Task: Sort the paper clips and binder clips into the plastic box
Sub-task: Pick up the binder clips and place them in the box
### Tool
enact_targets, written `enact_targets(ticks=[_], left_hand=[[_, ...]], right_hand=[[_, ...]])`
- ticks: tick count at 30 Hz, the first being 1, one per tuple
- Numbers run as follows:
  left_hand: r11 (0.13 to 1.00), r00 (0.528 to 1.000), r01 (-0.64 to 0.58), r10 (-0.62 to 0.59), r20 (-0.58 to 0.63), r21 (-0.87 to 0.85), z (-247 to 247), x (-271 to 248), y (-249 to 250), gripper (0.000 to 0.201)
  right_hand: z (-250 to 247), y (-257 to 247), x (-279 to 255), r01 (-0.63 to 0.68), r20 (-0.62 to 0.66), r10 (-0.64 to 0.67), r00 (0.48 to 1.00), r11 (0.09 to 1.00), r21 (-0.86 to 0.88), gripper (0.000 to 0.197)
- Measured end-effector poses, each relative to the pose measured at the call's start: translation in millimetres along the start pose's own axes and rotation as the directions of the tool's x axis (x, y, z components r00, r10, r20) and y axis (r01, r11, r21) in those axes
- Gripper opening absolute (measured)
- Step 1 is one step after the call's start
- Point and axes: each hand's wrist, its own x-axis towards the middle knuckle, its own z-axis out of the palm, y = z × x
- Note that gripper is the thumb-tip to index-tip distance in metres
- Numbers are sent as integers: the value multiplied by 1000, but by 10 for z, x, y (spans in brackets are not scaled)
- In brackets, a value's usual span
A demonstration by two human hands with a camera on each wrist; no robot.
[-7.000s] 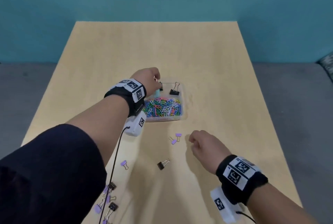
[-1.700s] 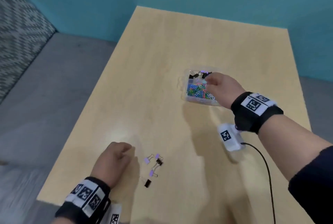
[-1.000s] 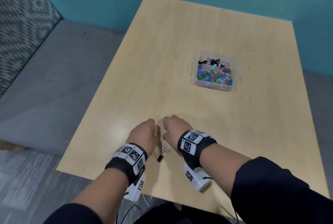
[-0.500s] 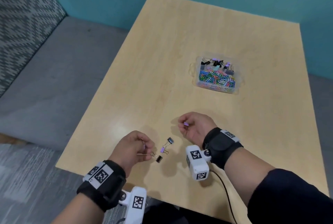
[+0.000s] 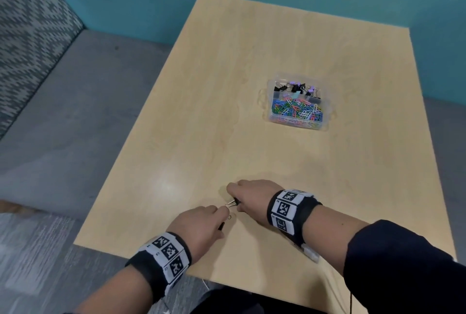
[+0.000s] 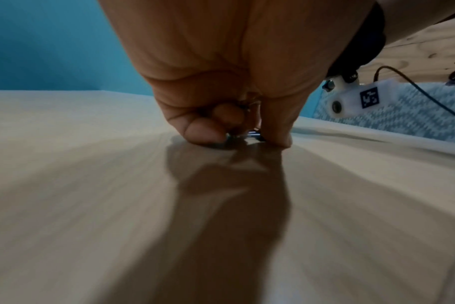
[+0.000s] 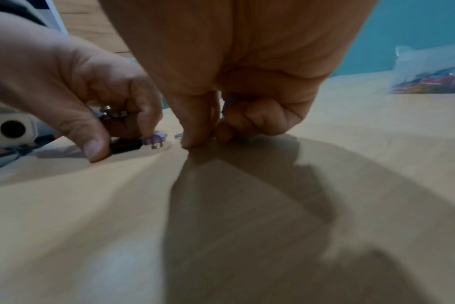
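My right hand (image 5: 252,196) pinches a black binder clip (image 5: 233,203) on the surface (image 5: 252,61); my left hand (image 5: 199,225) pinches another clip (image 7: 125,146). The plastic box (image 5: 325,101) sits at one o'clock.

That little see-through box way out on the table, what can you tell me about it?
The plastic box is small, clear and lidless, standing flat on the pale wooden table, far beyond both hands; neither touches it. A divider splits it: the larger near compartment is heaped with multicoloured paper clips, and the narrower far one holds black and purple binder clips. Small tabs stick out from its sides.
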Motion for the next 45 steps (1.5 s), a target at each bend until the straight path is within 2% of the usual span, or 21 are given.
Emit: enact_targets(ticks=[3,5,6,8,9,10,12,15,16,19,22,24,29,32,34,37,38,40,42,44,45], left_hand=[[1000,1000,2,-2,15,13,14,19,16,23],[1000,1000,6,-6,7,26,-4,16,34,28],[999,1000,10,-10,5,32,-13,16,47,30],[998,1000,11,-12,17,57,-15,25,83,26],[997,1000,13,-15,24,77,-13,35,100,23],[995,999,21,-24,28,101,-11,48,118,21],[988,998,49,-55,43,144,-18,73,153,19],[987,994,31,-47,98,160,-58,91,200,19],[987,993,8,-26,113,163,-61,89,205,19],[991,994,-24,10,107,129,-29,48,187,16],[1000,996,8,-8,85,8,16,-12,107,22],[1000,996,10,-7,94,-26,39,-40,52,24],[993,995,83,-77,70,-88,67,-26,14,27],[986,992,130,-129,12,-104,79,-30,11,23],[993,994,110,-111,-22,-36,66,-32,28,22],[977,980,156,-172,-103,-147,19,-48,36,19],[934,962,190,-239,-134,-302,-11,-67,19,17],[678,906,205,-404,-125,-705,-54,-104,-70,22],[110,880,89,-473,27,-990,-119,-176,-178,30],[-449,925,-29,-351,147,-893,-178,-230,-304,41],[-599,945,-49,-288,157,-800,-221,-249,-363,43]], right_hand=[[-82,-22,-42,-159,6,161,987,972,175,19],[-88,1,-83,-317,13,351,936,830,458,10],[-79,17,-105,-359,42,440,897,669,651,9],[-63,47,-189,-309,195,526,828,138,941,10],[-62,61,-240,-257,287,498,818,-130,958,11],[-76,71,-298,-206,336,443,831,-316,926,12],[-99,75,-345,-148,335,360,871,-457,877,16],[-114,93,-232,-107,281,476,833,-360,927,22],[-136,88,-187,-119,237,552,799,-241,963,22],[-211,61,-135,-292,2,651,759,337,895,13],[-241,-12,-110,-325,-20,360,933,864,385,28],[-228,-54,-36,-188,15,188,982,970,156,24],[-222,-26,83,-199,17,199,980,967,157,21],[-186,-16,68,-315,-43,354,934,876,366,21],[-169,-14,30,-347,-20,516,856,603,719,18],[-154,16,-87,-192,227,539,811,-122,974,4],[-146,30,-142,-153,297,488,821,-313,937,6],[-116,57,-211,-134,344,378,860,-483,865,11],[-105,31,-215,-163,359,308,881,-515,841,15],[-112,-52,-178,-211,406,270,873,-542,814,22],[-126,-107,-153,-229,421,251,872,-551,803,22]])
